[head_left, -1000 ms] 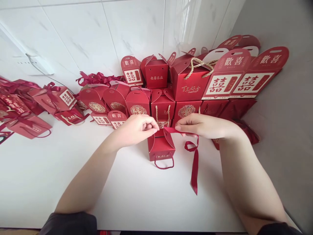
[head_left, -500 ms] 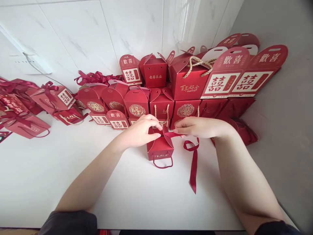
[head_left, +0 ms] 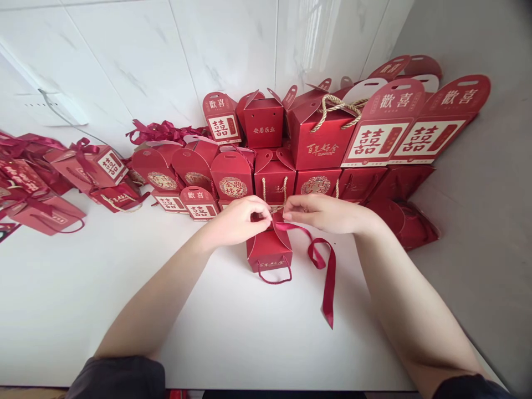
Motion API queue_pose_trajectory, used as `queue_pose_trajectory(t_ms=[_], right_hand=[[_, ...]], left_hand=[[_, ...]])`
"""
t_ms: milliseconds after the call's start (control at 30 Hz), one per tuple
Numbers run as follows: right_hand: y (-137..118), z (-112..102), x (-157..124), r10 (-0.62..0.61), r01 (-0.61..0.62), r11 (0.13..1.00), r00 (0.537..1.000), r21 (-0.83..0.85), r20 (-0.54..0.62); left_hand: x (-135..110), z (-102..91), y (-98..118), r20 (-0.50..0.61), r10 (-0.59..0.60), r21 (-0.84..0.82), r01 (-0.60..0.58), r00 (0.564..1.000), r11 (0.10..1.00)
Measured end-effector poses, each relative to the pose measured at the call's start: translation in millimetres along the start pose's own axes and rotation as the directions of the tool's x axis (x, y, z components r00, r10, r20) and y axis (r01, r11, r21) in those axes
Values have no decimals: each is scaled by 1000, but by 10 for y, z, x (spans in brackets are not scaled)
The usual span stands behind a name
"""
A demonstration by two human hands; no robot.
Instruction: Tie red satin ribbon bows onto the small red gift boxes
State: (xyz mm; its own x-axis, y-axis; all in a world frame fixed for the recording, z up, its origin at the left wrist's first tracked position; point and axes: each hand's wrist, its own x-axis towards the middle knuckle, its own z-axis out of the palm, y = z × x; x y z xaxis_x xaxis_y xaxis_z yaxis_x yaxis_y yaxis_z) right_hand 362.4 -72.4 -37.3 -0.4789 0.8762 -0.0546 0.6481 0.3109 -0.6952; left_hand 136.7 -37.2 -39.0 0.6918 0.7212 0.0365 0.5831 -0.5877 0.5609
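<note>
Glossy white tiles with faint grey marbling cover the back wall (head_left: pixel 233 50), divided by thin grey joints. A pale, streaked reflection (head_left: pixel 311 33) shines on the tiles right of centre. At the right, a plain grey side wall (head_left: pixel 474 183) meets them in a corner. Low on the left, a grey cable (head_left: pixel 81 128) runs from a white socket panel (head_left: pixel 62 108). A smooth white tabletop (head_left: pixel 249 338) spans the foreground under soft, pale light.

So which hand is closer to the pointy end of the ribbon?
Right. The right hand is beyond the ribbon end; the left hand is farther away, to its left, near the small box.
</note>
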Motion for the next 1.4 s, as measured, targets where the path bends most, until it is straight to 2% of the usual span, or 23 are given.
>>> queue_pose_trajectory(t_ms=[67, 100, 200, 300, 467, 600, 700, 833, 900, 1000, 1100, 1167, 1300, 1400], right_hand=[[-27, 56, 54, -130, 136, 990, 983, 41, -128], [-34, 87, 85, -193, 206, 975, 969, 79, -154], [-28, 178, 178, -309, 327, 921, 944, 211, -114], [-12, 243, 244, -346, 355, 892, 935, 280, -81], [2, 292, 283, -394, 412, 854, 911, 319, -122], [48, 293, 285, -313, 330, 894, 944, 302, -106], [74, 288, 284, -320, 342, 869, 940, 357, -120], [65, 293, 285, -365, 355, 812, 928, 463, -70], [53, 302, 287, -338, 333, 795, 937, 507, -85], [29, 326, 290, -303, 323, 758, 944, 567, -132], [-2, 378, 298, -311, 319, 765, 944, 560, -113], [-15, 428, 315, -307, 302, 795, 948, 526, -79], [10, 515, 370, -227, 212, 858, 974, 468, -26], [45, 540, 403, -193, 191, 859, 980, 474, -46]], left_hand=[[-39, -92, 18, -42, -5, 15, 5, 999, 1000], [-62, -141, 22, -69, -7, 23, 8, 998, 1000], [-119, -262, 12, -133, -26, 11, 28, 991, 1000], [-135, -296, -11, -114, -58, -41, 53, 992, 998], [-102, -256, -11, -84, -34, 6, 34, 996, 999], [-113, -283, -2, -40, -40, 20, 41, 998, 999], [-130, -306, -4, -97, -55, 5, 56, 994, 998], [-164, -331, 17, -147, -58, -50, 51, 987, 997], [-200, -363, 24, -95, -79, -31, 76, 992, 997], [-255, -432, -7, 82, -155, 54, 151, 985, 987], [-264, -491, -66, 270, -235, 91, 218, 934, 972], [-242, -513, -91, 356, -252, 61, 247, 900, 967], [-195, -526, -95, 399, -288, 0, 314, 870, 949], [-191, -529, -87, 406, -310, -10, 344, 859, 939]])
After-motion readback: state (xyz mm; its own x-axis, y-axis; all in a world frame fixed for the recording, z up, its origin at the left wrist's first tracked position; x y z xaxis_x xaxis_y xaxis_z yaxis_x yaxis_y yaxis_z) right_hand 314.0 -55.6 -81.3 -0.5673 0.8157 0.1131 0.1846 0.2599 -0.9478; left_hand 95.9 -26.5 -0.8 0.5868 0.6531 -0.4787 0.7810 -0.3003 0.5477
